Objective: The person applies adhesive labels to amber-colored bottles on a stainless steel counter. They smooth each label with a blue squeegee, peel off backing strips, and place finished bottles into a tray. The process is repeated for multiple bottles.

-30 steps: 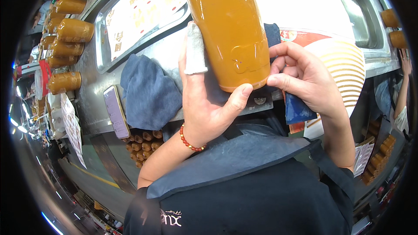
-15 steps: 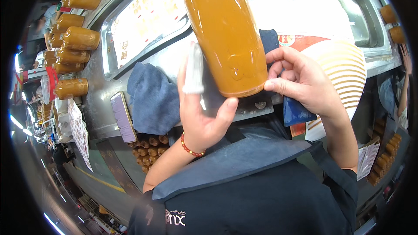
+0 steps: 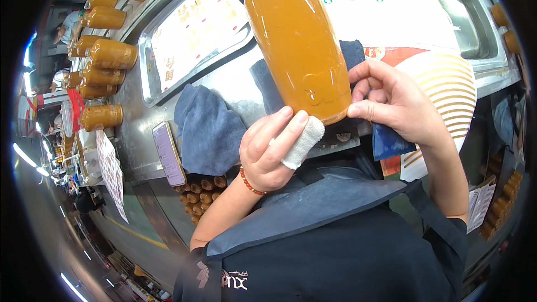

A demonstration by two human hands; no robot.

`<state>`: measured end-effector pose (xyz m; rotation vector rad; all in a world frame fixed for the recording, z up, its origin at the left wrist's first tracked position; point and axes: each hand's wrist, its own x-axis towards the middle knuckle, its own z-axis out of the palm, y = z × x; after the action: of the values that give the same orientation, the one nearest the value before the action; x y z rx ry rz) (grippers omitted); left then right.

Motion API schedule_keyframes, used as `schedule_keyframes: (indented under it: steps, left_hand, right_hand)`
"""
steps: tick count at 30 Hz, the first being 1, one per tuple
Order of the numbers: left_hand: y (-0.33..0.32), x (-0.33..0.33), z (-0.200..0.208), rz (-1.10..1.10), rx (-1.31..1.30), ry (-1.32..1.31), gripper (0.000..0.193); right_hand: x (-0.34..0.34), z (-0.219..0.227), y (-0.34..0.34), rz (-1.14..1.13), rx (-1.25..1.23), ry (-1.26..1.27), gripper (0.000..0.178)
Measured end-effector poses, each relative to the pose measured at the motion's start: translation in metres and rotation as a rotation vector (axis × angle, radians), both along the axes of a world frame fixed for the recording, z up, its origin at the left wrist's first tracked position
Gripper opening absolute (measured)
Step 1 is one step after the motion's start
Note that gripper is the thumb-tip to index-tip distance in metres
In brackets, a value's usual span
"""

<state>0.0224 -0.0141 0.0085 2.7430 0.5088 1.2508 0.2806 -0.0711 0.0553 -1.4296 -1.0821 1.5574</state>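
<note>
Left hand (image 3: 271, 154) curled, right hand (image 3: 397, 100) with thumb and forefinger apart; both placed at base of orange bottle (image 3: 299, 47), upper centre.
Bottle probably steadied thus; clamping cannot be told.

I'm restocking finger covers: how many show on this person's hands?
1: the white cover, on one finger of the left hand. The right hand shows none, though some of its fingers are partly hidden.

Left hand (image 3: 272, 150), now curled, low by the bottle (image 3: 298, 45)
</note>
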Motion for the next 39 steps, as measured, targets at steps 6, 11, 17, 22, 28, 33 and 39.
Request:
schedule_keyframes:
  steps: [6,11,17,22,28,33,39]
  left_hand:
    - [0.004,0.006,0.009,0.0,0.04,0.032,0.033]
    - [0.003,0.008,0.015,-0.01,0.086,0.081,0.035]
    - [0.005,0.011,0.018,-0.038,0.156,0.139,0.043]
    - [0.005,0.021,0.018,-0.01,0.241,0.15,0.037]
    - [0.004,0.029,0.034,0.047,-0.078,0.089,0.059]
    - [0.013,0.04,0.039,0.1,-0.266,0.071,0.088]
    - [0.021,0.044,0.031,0.093,-0.213,0.055,0.094]
  right_hand:
    - [0.001,-0.001,0.001,0.003,0.011,0.007,0.039]
    - [0.001,-0.001,0.0,0.01,0.03,-0.017,0.039]
    - [0.001,-0.002,0.0,0.009,0.032,-0.031,0.039]
    - [0.003,-0.005,-0.003,0.009,0.089,-0.032,0.033]
    - [0.041,-0.009,-0.016,-0.287,0.053,-0.081,0.025]
    - [-0.019,0.014,-0.028,-0.453,0.31,-0.019,0.04]
    - [-0.051,0.02,-0.03,-0.441,0.215,-0.047,0.026]
